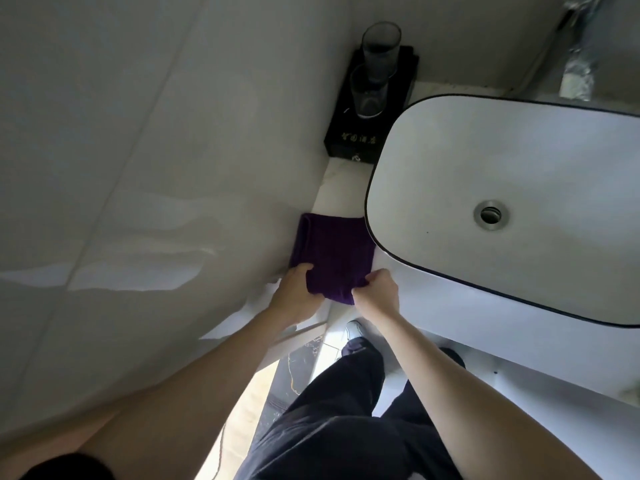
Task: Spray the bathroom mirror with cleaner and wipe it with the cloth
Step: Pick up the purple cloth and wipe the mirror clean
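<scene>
**Both hands on the cloth at the counter's front edge**

Our left hand (294, 289) has its fingers curled over the near left corner of the purple cloth (332, 247), and our right hand (375, 289) pinches its near right corner. Both grip fabric; neither is spread flat.

The cloth lies folded on the white counter (341, 188), at its front edge, filling the narrow strip between the wall on the left and the basin (450, 161) on the right. Its near hem hangs a little over the counter's edge, between our two hands. At the counter's back left corner stands a black tray (349, 142) carrying two glasses (369, 93).

We judge the task to be at one of its ends, either taking up the cloth or laying it down; the picture does not tell us which. No spray bottle shows anywhere. A bright strip at the top right (575, 71) may be the lower edge of the mirror, but the angle is too steep to say, so we cannot judge whether the glass has been sprayed or wiped. With the cloth down on the counter, no wiping is under way now.
</scene>
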### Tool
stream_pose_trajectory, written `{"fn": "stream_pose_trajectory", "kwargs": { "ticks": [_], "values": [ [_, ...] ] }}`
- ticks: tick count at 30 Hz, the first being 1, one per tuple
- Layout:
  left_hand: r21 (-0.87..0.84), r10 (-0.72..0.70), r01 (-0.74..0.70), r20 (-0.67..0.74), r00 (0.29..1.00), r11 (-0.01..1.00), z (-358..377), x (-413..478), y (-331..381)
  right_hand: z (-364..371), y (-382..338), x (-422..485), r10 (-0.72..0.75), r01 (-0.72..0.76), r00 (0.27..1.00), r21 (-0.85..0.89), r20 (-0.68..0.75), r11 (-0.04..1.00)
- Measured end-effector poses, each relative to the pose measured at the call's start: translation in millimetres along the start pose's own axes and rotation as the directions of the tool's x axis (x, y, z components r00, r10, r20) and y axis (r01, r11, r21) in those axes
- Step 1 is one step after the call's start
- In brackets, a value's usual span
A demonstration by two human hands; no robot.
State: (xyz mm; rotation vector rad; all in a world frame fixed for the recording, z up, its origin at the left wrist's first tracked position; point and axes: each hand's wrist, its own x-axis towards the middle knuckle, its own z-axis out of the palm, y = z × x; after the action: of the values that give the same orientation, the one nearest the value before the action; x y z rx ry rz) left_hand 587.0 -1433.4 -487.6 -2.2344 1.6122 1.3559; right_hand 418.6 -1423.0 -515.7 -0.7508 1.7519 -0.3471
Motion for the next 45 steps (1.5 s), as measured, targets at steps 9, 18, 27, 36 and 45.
{"fn": "stream_pose_trajectory", "kwargs": {
  "ticks": [9,18,27,36,45],
  "values": [
    [-0.317,-0.061,0.042,-0.05,0.997,0.948,1,-10,-3,-12,-48,-27,-0.322,0.33,0.943,-0.097,0.09,0.939],
    [-0.546,-0.177,0.154,0.01,0.984,0.824,-10,-22,13,-33,-55,-49,-0.501,0.512,0.858,-0.118,0.117,0.851],
    [-0.65,-0.224,0.245,0.117,0.968,0.72,-10,-36,27,-78,-89,-80,-0.641,0.638,0.761,0.066,0.093,0.767],
    [-0.863,-0.006,0.214,0.238,0.971,0.458,-19,-52,71,-140,-144,-115,-0.738,0.696,0.675,0.347,-0.017,0.628],
    [-0.949,0.136,0.004,0.049,0.99,0.316,-57,-43,183,-200,-157,-140,-0.749,0.693,0.649,0.512,-0.136,0.507]
  ]
}}
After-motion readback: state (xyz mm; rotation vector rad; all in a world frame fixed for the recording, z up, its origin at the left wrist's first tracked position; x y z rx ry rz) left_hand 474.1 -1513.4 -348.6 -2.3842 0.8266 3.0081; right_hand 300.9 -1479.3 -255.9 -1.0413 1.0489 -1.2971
